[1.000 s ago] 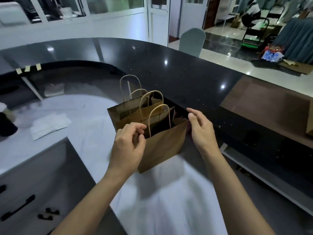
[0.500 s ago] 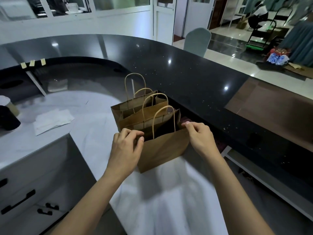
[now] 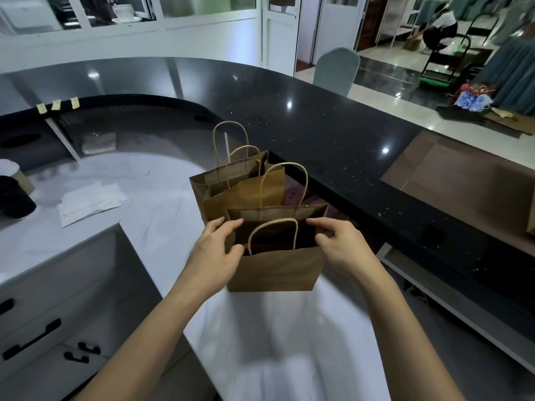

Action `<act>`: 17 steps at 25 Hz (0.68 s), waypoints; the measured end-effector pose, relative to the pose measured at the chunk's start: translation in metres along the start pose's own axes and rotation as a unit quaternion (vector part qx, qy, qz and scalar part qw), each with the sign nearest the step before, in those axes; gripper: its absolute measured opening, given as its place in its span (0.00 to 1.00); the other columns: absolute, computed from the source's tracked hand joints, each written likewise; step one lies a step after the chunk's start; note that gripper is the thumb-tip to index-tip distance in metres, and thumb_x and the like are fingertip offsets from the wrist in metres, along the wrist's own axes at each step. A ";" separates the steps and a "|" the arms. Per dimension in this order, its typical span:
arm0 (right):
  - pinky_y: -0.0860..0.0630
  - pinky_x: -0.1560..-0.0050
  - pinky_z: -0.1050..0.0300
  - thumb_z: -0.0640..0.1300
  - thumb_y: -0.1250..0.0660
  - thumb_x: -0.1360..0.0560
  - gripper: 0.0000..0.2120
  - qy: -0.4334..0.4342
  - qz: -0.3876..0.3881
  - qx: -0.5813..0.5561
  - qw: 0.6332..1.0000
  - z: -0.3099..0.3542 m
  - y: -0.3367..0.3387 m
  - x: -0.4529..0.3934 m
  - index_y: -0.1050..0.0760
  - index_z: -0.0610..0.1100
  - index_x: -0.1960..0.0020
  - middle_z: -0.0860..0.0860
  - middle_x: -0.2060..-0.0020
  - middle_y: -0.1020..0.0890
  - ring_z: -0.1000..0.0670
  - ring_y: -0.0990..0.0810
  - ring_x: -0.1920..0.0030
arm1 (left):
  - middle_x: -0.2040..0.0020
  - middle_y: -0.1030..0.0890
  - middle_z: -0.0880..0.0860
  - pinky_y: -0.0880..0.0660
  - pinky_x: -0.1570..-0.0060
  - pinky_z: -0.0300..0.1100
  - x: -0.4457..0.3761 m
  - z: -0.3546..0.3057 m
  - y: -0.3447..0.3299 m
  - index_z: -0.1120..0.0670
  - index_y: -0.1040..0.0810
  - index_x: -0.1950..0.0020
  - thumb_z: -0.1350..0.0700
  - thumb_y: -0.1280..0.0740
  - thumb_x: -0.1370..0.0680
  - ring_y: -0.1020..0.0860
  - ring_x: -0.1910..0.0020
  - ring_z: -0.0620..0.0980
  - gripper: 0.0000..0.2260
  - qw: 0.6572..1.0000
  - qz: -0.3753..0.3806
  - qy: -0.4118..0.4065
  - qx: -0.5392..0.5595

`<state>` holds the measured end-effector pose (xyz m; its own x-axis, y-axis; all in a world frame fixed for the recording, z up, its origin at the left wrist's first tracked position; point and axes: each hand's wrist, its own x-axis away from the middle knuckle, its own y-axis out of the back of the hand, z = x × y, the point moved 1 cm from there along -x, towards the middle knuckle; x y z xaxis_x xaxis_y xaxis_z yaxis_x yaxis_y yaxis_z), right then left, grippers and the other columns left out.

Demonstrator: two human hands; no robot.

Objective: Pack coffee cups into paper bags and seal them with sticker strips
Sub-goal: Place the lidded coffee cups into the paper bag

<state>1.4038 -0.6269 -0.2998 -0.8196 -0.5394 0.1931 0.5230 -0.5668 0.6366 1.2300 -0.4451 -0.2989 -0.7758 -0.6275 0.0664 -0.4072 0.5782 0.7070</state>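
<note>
Three brown paper bags with twine handles stand in a row on the white counter. The nearest bag (image 3: 275, 270) has its mouth spread wide, and its inside is dark, so I cannot tell what it holds. My left hand (image 3: 215, 251) pinches its left rim between thumb and fingers. My right hand (image 3: 340, 246) pinches its right rim. Behind it stand the middle bag (image 3: 246, 192) and the far bag (image 3: 228, 175). Three yellowish sticker strips (image 3: 56, 105) hang from the raised counter's edge at the far left.
A raised black stone counter (image 3: 333, 134) curves around the far and right sides. White papers (image 3: 89, 201) lie at the left, beside a dark cup with a lid (image 3: 13, 195). White drawers with black handles (image 3: 31, 340) sit under the counter at the lower left.
Both hands have taken the nearest bag's rims and pulled its mouth wide. The bag has turned to face me squarely and sits a little nearer.
</note>
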 end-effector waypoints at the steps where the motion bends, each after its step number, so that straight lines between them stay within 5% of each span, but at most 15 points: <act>1: 0.23 0.66 0.63 0.43 0.38 0.19 0.21 -0.002 0.000 0.007 1.000 0.001 0.000 0.003 0.25 0.61 0.30 0.54 0.48 0.17 0.58 0.18 0.62 | 0.20 0.40 0.47 0.36 0.25 0.52 0.003 -0.001 0.001 0.42 0.34 0.22 0.55 0.37 0.18 0.39 0.22 0.50 0.24 1.000 0.010 -0.003 0.000; 3: 0.20 0.61 0.59 0.42 0.38 0.19 0.25 0.001 0.001 0.020 1.000 0.001 -0.001 0.007 0.30 0.61 0.25 0.54 0.42 0.19 0.54 0.17 0.58 | 0.19 0.45 0.45 0.40 0.23 0.51 0.008 0.001 0.003 0.44 0.41 0.19 0.57 0.36 0.18 0.43 0.20 0.49 0.29 1.000 0.025 -0.012 -0.002; 7: 0.30 0.65 0.70 0.40 0.37 0.20 0.31 0.004 0.006 0.022 1.000 0.000 -0.006 0.014 0.39 0.57 0.20 0.51 0.28 0.26 0.61 0.25 0.58 | 0.18 0.50 0.43 0.39 0.23 0.52 0.023 0.009 0.007 0.46 0.49 0.17 0.58 0.36 0.19 0.45 0.20 0.47 0.34 0.999 0.041 -0.002 0.008; 11: 0.30 0.69 0.75 0.38 0.37 0.21 0.33 0.020 0.012 0.018 1.000 0.005 -0.016 0.027 0.40 0.54 0.19 0.50 0.23 0.32 0.61 0.24 0.53 | 0.19 0.52 0.39 0.38 0.24 0.51 0.041 0.021 0.018 0.43 0.52 0.17 0.57 0.36 0.20 0.47 0.20 0.43 0.37 0.998 0.041 0.014 0.043; 14: 0.28 0.58 0.68 0.39 0.38 0.19 0.32 0.032 0.024 0.000 0.999 0.014 -0.028 0.037 0.42 0.54 0.18 0.51 0.22 0.33 0.48 0.20 0.42 | 0.19 0.51 0.37 0.39 0.23 0.49 0.054 0.030 0.031 0.42 0.52 0.18 0.58 0.34 0.21 0.46 0.21 0.42 0.38 0.998 0.023 0.017 0.060; 17: 0.29 0.54 0.69 0.39 0.39 0.19 0.32 0.048 0.030 0.002 0.998 0.026 -0.038 0.044 0.43 0.53 0.18 0.52 0.21 0.35 0.49 0.24 0.35 | 0.19 0.51 0.36 0.42 0.23 0.46 0.066 0.038 0.043 0.42 0.52 0.18 0.58 0.33 0.22 0.46 0.22 0.40 0.40 0.998 0.010 0.021 0.064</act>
<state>1.3415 -0.6131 -0.2958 -0.7607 -0.6293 0.1594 0.5696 -0.5292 0.6289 1.1432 -0.4416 -0.2905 -0.7650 -0.6345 0.1103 -0.4523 0.6512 0.6094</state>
